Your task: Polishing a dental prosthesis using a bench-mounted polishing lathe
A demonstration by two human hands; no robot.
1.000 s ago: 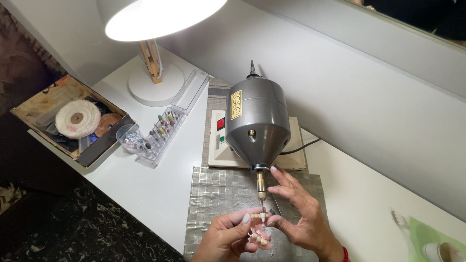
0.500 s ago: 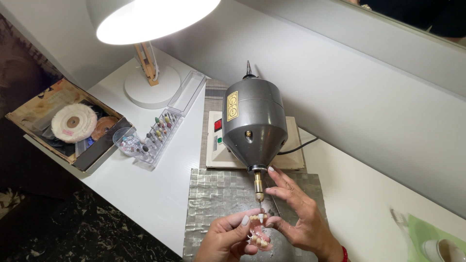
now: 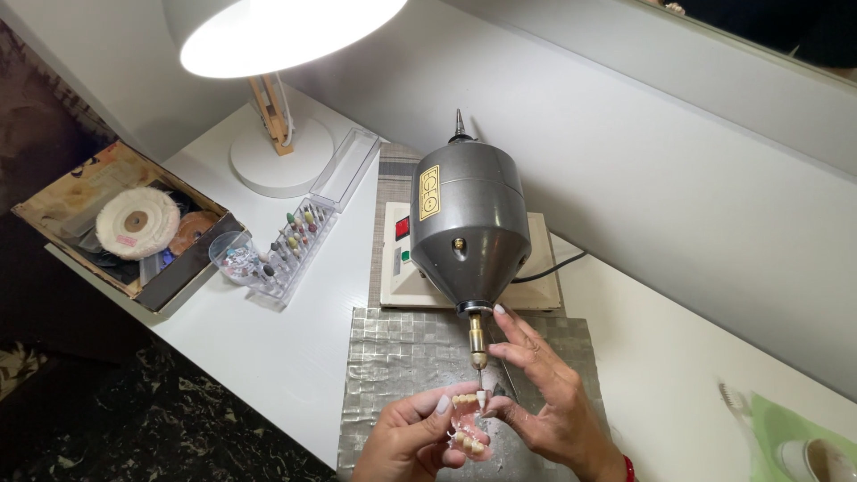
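Since a second ago little has shifted: both hands stay at 6 o'clock below the grey bench motor [image 3: 466,234], the denture [image 3: 468,425] still against the white bur tip [image 3: 479,401], so grinding appears ongoing. Left hand [image 3: 412,439] pinches the denture; right hand [image 3: 546,402] steadies it, fingers partly spread. Count: one motor, one denture, one lamp [image 3: 282,54] at 11 o'clock, one bur rack [image 3: 290,243] at 10.

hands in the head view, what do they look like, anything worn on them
Both hands are bare, no gloves and no sleeves in sight. The left hand has a pale painted thumbnail. The right hand has pale nails too, with a red band at the wrist.
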